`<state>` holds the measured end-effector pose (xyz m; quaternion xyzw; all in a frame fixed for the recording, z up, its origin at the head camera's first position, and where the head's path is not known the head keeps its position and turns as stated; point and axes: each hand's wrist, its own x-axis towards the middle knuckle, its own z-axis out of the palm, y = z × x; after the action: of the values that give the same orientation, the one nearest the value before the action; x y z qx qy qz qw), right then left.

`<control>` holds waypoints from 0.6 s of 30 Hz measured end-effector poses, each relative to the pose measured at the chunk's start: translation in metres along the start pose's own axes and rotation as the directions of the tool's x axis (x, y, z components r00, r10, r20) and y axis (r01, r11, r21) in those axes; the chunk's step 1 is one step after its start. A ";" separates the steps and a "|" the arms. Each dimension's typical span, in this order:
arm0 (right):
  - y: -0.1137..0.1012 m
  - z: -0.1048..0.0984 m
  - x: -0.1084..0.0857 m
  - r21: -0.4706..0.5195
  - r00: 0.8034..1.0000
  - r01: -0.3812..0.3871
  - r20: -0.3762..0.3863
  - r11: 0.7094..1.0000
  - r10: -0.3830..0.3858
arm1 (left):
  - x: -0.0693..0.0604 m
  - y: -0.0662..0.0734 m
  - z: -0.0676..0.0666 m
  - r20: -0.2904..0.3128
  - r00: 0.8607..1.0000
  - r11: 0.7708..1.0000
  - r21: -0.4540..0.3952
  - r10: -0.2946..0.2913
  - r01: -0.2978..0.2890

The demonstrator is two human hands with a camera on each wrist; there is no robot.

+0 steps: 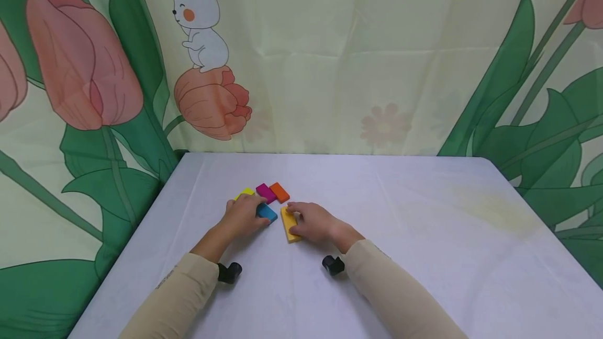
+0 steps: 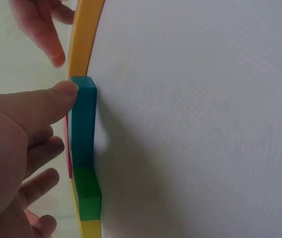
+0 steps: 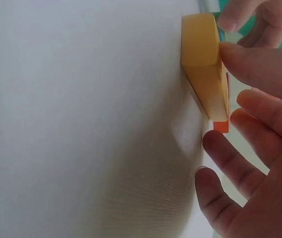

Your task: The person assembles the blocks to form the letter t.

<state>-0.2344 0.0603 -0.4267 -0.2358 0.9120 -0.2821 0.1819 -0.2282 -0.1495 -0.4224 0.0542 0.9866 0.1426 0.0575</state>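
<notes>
My left hand (image 1: 242,216) reaches over a blue block (image 1: 266,214), its thumb touching the block's top edge. In the left wrist view, the other fingers stay loosely bent above the blocks. A green block (image 2: 88,193) adjoins the blue one, mostly hidden by that hand in the head view. My right hand (image 1: 317,222) is at a longer orange-yellow block (image 1: 289,228), which lies flat on the table. The thumb touches this block's upper edge, while the fingers spread loosely beside and above it, as the right wrist view shows.
Beyond the hands lie a bright yellow block (image 1: 246,192), a magenta block (image 1: 266,193) and an orange block (image 1: 280,192), close together. A white cloth covers the table (image 1: 400,255). Behind its far edge hangs a curtain (image 1: 330,67) printed with tulips and a rabbit.
</notes>
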 end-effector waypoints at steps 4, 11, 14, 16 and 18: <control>0.002 0.000 0.002 0.001 1.000 0.000 0.011 1.000 0.000 | 0.001 -0.001 0.002 0.017 1.000 1.000 0.001 0.025 -0.025; 0.002 0.000 -0.002 0.037 1.000 -0.016 -0.011 0.999 0.017 | 0.001 -0.002 0.001 0.017 0.999 1.000 -0.010 0.028 -0.027; 0.002 0.003 -0.003 0.048 1.000 -0.020 -0.022 0.999 0.021 | 0.000 -0.004 -0.001 0.025 0.999 1.000 -0.017 0.024 -0.023; 0.002 0.005 -0.003 0.043 0.999 -0.023 -0.023 0.999 0.024 | 0.000 -0.005 -0.002 0.029 0.999 1.000 -0.021 0.018 -0.018; 0.002 0.006 -0.004 0.039 0.999 -0.030 -0.025 0.999 0.031 | -0.001 -0.006 -0.003 0.031 0.999 1.000 -0.020 0.020 -0.020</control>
<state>-0.2287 0.0617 -0.4318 -0.2146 0.9121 -0.2998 0.1790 -0.2286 -0.1563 -0.4209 0.0657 0.9836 0.1519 0.0718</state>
